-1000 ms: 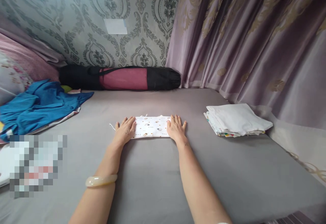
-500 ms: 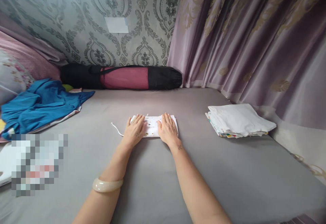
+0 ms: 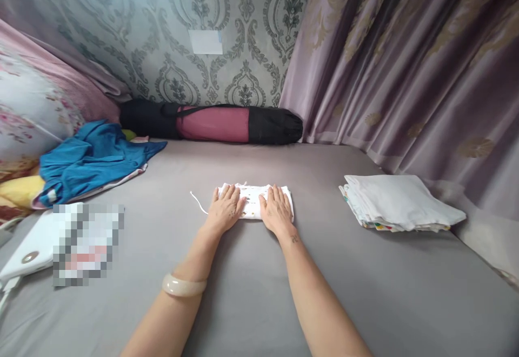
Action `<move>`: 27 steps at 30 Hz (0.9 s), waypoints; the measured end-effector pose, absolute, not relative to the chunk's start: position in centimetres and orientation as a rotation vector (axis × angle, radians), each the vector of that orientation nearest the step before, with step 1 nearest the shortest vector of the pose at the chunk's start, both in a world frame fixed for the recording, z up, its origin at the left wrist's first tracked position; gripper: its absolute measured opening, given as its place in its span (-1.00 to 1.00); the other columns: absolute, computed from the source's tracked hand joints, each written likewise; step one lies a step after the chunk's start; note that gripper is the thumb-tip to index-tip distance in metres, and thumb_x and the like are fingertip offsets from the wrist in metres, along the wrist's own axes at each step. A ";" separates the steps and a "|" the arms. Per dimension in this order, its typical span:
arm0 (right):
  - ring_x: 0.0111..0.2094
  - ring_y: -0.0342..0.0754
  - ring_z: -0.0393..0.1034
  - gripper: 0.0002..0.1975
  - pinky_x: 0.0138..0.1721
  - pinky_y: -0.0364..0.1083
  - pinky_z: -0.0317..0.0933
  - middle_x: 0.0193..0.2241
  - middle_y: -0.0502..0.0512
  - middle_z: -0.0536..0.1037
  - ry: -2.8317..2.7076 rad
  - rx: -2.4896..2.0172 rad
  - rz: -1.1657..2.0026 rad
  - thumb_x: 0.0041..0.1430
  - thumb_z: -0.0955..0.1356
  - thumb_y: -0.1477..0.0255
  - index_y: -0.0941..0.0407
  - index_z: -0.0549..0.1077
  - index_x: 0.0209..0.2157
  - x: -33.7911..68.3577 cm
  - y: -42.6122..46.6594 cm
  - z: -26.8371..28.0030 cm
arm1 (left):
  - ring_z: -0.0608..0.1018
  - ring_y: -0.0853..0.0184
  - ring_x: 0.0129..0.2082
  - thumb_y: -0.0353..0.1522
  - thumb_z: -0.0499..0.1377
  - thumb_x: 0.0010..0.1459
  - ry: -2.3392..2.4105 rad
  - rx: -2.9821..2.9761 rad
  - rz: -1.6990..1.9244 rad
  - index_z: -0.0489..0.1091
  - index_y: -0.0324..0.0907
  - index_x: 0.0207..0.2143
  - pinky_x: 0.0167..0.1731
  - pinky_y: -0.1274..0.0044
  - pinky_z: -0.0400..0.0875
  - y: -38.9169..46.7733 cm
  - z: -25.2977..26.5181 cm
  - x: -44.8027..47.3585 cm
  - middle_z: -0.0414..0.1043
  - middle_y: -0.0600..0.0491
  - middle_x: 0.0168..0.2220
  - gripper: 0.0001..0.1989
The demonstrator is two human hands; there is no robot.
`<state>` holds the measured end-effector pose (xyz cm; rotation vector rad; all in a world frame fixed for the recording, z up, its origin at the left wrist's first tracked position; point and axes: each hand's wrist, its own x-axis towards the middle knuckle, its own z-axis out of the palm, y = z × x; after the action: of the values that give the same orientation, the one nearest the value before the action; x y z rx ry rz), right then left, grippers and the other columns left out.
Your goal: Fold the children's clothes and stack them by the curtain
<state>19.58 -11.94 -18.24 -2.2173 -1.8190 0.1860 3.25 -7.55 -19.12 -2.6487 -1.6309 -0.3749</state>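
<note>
A small white folded cloth (image 3: 252, 211) with a scattered print lies on the grey bed sheet (image 3: 251, 286). From its left side a thin white string (image 3: 198, 202) trails onto the sheet. My left hand (image 3: 226, 207) rests flat on the left part of the cloth, fingers stretched out. Likewise my right hand (image 3: 278, 209) presses flat on its right part. Between the two hands the middle of the cloth shows; the rest is hidden beneath them. A pale bangle (image 3: 184, 285) sits on my left forearm.
On the right is a stack of folded white cloths (image 3: 401, 203). A long black and maroon bag (image 3: 213, 124) lies along the wall. To the left are a crumpled blue garment (image 3: 95, 154), a floral pillow (image 3: 30, 108), a white device with a cable (image 3: 36, 243) and a blurred-out item (image 3: 87, 246).
The camera view has turned slightly left, so everything appears shifted to the right. Both hands stay flat on the folded cloth, with no clear movement against it.
</note>
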 end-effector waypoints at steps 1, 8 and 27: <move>0.36 0.13 -0.14 -0.38 0.32 0.06 -0.29 0.33 0.33 0.07 -1.823 -2.205 0.179 0.40 0.03 0.23 0.37 0.10 0.30 19.4 -11.9 -18.2 | 0.25 0.09 0.28 -0.22 -0.19 0.37 -1.593 -2.632 -0.438 0.31 -0.17 0.13 0.28 0.10 -0.03 -7.6 -19.1 3.3 0.30 -0.12 0.21 -0.54; 0.36 0.07 -0.14 -0.43 0.31 0.08 -0.25 0.33 0.28 0.09 -1.943 -2.070 0.150 0.41 0.01 0.28 0.29 0.14 0.30 17.9 -11.7 -18.7 | 0.30 0.12 0.24 -0.27 -0.18 0.37 -1.479 -2.709 -0.581 0.30 -0.29 0.11 0.20 0.25 0.19 -7.7 -19.8 4.3 0.31 -0.21 0.19 -0.55; 0.34 0.13 -0.09 -0.46 0.30 0.17 -0.24 0.32 0.28 0.11 -2.046 -2.080 0.209 0.40 0.02 0.34 0.26 0.16 0.28 14.8 -11.0 -16.9 | 0.41 0.11 0.03 -0.43 -0.04 0.27 -1.852 -2.547 -0.695 0.41 -0.15 -0.22 -0.08 0.31 0.26 -7.3 -18.5 2.5 0.48 -0.09 -0.08 -0.77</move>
<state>14.78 -11.02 -16.88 -2.0796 -2.0456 0.2094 2.51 -7.26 -18.52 -2.5475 -1.8519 -0.6954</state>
